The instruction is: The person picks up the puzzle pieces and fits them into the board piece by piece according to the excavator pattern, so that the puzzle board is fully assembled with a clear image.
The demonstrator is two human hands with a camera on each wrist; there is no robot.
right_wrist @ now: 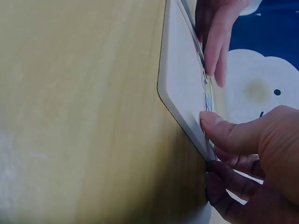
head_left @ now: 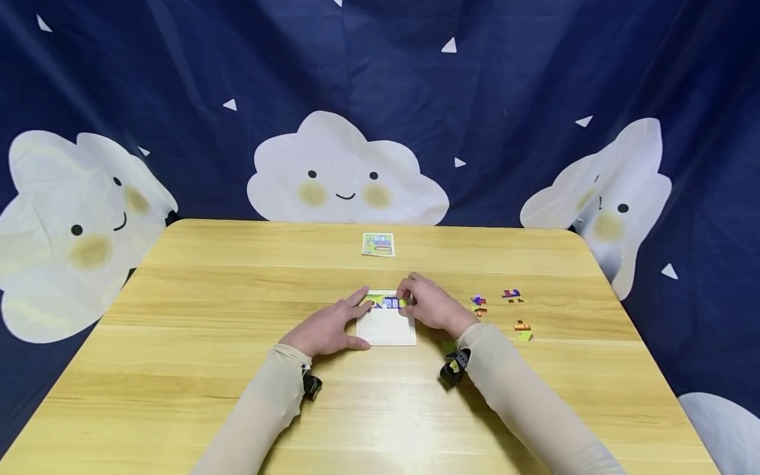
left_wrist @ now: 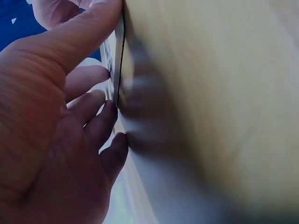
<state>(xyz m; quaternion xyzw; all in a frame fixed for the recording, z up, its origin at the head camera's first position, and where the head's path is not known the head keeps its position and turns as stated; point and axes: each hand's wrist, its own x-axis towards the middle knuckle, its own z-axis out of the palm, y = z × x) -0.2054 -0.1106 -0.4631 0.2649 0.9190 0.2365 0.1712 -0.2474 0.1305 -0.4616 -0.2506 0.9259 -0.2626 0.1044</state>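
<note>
Seating the end piece (head_left: 403,303) neatly looks like the step in hand, up in the far right corner of the white tray (head_left: 384,331), which lies on the bench (head_left: 208,330) in front of the person. A row of pieces (head_left: 388,303) runs along the tray's far side; the nearer part of its floor is bare white.

The left hand (head_left: 325,328) is spread along the tray's left side, thumb near the lower left corner and index finger reaching to the row. That is a sound brace: light pressure there should keep the tray from sliding. The right hand (head_left: 436,305) is curled at the opposite corner and seems to pinch the end piece, thumb at its near edge and index finger at its far edge; its exact contact is partly hidden.

To do this well, square the piece to the tray's rim, nudge it toward its neighbour until the edges meet, then press flat with a fingertip. Forcing it at a tilt could lift the row. The picture card (head_left: 379,245), beyond the tray, is worth a glance for matching. Loose pieces (head_left: 512,295) in 3 small clusters lie right of the right hand, so keep that sleeve (head_left: 522,396) clear of them.
</note>
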